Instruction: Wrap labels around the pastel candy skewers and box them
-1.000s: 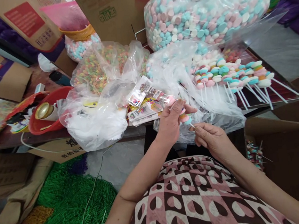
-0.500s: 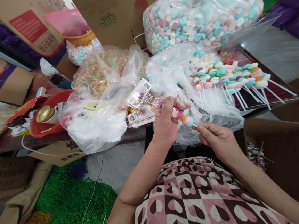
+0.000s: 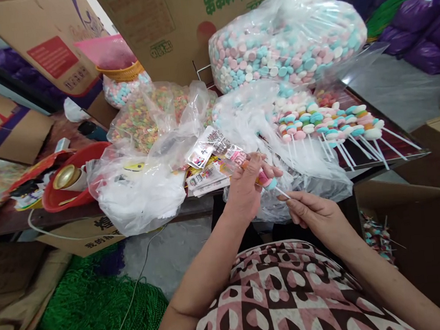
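My left hand (image 3: 248, 185) is closed around a printed clear wrapper (image 3: 236, 155) with a marshmallow skewer (image 3: 270, 183) partly inside it. Pink, orange and blue sweets on the skewer show between my fingers and past them. Thumb and fingers of my right hand (image 3: 309, 207) pinch the skewer's white stick near its lower end. Flat printed wrappers (image 3: 210, 177) lie in a stack just left of my left hand. More marshmallow skewers (image 3: 327, 122) rest in a row on plastic at the right, sticks toward me.
A large bag of marshmallows (image 3: 286, 46) stands at the back, with a bag of small coloured candies (image 3: 150, 114) to its left. A white plastic bag (image 3: 141, 192) and red basin (image 3: 49, 198) sit on the left. An open carton (image 3: 422, 229) with wrapped skewers stands below right.
The skewer has slid farther into the wrapper, so fewer sweets show beyond my left hand. My head view has tilted up slightly.
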Available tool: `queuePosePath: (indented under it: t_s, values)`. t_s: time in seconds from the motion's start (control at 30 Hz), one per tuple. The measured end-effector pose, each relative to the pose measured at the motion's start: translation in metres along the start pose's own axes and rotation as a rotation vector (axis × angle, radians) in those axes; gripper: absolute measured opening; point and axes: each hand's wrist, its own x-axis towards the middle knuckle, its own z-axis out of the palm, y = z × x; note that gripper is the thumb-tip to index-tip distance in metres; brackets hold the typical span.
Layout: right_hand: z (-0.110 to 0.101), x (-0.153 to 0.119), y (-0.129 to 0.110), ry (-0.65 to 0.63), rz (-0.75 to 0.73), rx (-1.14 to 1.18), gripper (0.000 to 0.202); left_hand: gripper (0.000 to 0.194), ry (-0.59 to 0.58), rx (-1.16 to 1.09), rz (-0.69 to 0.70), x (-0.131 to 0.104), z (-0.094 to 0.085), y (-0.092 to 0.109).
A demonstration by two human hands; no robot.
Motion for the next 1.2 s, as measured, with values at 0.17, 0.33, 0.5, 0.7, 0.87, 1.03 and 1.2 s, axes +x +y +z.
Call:
queuePosePath:
  t_s: [0.17,0.33,0.5,0.7,0.87,1.03,1.2]
  values:
    - [0.008,0.0,-0.002,0.019,-0.056,-0.03,0.042,0.025,-0.069,0.032,-0.13,-0.01,0.002,-0.015]
    - [0.008,0.001,0.003,0.035,-0.01,0.007,0.046,0.041,-0.017,-0.028,-0.053,-0.005,-0.006,-0.001]
    - [0.01,0.011,0.009,-0.012,-0.027,-0.027,0.047,0.032,0.1,-0.028,-0.006,0.004,-0.005,0.004]
    - [0.015,0.025,-0.005,-0.062,0.077,0.089,0.056,0.027,0.097,0.017,0.014,0.004,-0.009,0.005]
    - [0.01,0.028,0.004,-0.069,0.044,0.126,0.052,0.058,-0.02,-0.063,0.035,0.004,-0.018,0.032]
    - [0.004,0.029,0.007,-0.011,-0.058,0.027,0.048,0.052,0.022,-0.085,0.117,0.008,-0.016,0.048]
    - [0.003,0.029,0.005,-0.01,-0.122,-0.053,0.047,0.032,0.166,-0.07,0.102,0.016,-0.006,0.045]
